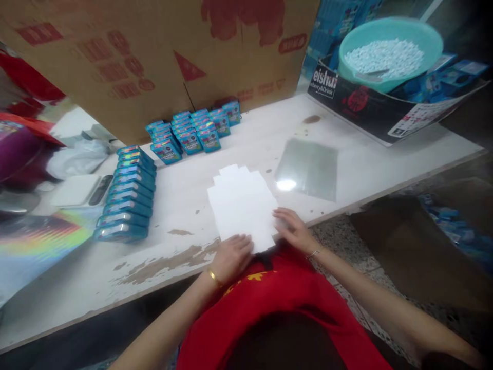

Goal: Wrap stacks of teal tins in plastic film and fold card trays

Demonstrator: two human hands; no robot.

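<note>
A flat white card sheet (244,205) with a stepped, notched outline lies at the table's near edge. I cannot tell whether it is one piece or a stack. My left hand (232,255) rests with its fingers laid flat on the lower left corner. On the right edge, my right hand (293,229) touches the sheet with its fingers stretched out. Just right of the sheet, a clear plastic sheet (308,167) lies flat and reflects the light.
Left, a row of blue packets (129,192) stands beside a white scale (77,190). More blue packets (188,133) stand before a large cardboard box (154,61). At the back right, a turquoise basin (427,38) of small pale pieces sits on a black carton (346,97).
</note>
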